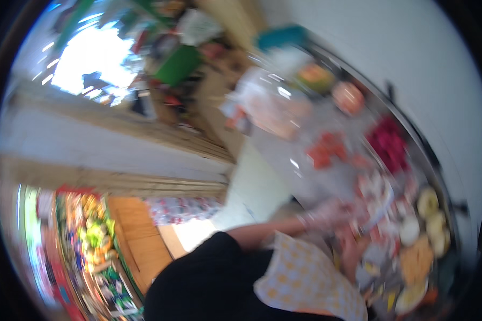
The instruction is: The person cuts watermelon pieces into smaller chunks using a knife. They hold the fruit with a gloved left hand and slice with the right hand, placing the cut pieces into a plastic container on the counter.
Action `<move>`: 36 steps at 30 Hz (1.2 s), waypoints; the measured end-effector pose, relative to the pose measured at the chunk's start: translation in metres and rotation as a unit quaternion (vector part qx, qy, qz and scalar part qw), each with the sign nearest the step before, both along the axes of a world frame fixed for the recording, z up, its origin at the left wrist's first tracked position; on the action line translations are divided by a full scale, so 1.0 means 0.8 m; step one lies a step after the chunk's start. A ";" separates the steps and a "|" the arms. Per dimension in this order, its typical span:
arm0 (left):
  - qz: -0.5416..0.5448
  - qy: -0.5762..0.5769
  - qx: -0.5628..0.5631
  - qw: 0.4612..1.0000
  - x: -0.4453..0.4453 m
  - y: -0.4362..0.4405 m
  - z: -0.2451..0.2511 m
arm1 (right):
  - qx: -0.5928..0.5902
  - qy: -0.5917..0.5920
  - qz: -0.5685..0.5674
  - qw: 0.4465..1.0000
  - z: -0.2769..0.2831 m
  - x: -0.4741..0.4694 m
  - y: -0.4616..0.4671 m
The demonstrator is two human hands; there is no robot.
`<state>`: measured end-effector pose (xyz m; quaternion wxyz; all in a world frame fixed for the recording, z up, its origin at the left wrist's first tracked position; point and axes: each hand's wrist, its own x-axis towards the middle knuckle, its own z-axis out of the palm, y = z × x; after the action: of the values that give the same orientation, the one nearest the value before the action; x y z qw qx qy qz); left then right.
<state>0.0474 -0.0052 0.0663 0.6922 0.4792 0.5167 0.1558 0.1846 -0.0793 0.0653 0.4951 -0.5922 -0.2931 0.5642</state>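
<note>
The view is strongly blurred and tilted. My left hand, seemingly in a thin clear plastic glove or bag, reaches over pale and reddish chopped pieces on the counter. Just below it, my right hand is closed around the handle end of what looks like a knife, its pale blade angled up to the right beside the pieces. What my left fingers touch cannot be told. Red chunks lie on the grey surface further up, and a tray of dark pink pieces is to the right.
Clear plastic bags, a round reddish item and a teal container stand at the counter's far end. Pale round pieces line the right side. A wall post and produce shelves are at left.
</note>
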 end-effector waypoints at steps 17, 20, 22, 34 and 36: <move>0.014 -0.096 0.060 0.993 0.007 0.031 0.050 | 0.213 0.338 0.078 0.913 0.098 0.023 -0.029; 0.085 -0.032 0.041 0.995 -0.016 0.056 0.043 | 0.203 0.213 0.011 0.956 0.111 0.051 -0.025; 0.100 -0.099 -0.027 0.990 -0.022 0.040 0.031 | 0.098 0.050 -0.095 0.989 0.107 0.066 -0.017; 0.211 -0.343 -0.177 0.898 0.003 0.040 0.029 | 0.024 -0.377 0.007 0.926 -0.005 0.056 0.067; 0.275 -0.318 -0.119 0.899 0.008 0.042 0.028 | -0.030 -0.269 -0.005 0.963 0.023 0.047 0.051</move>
<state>0.0537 0.0288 0.0891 0.8011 0.1566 0.3953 0.4212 0.2224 -0.0387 0.0841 0.3827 -0.7380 -0.3960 0.3899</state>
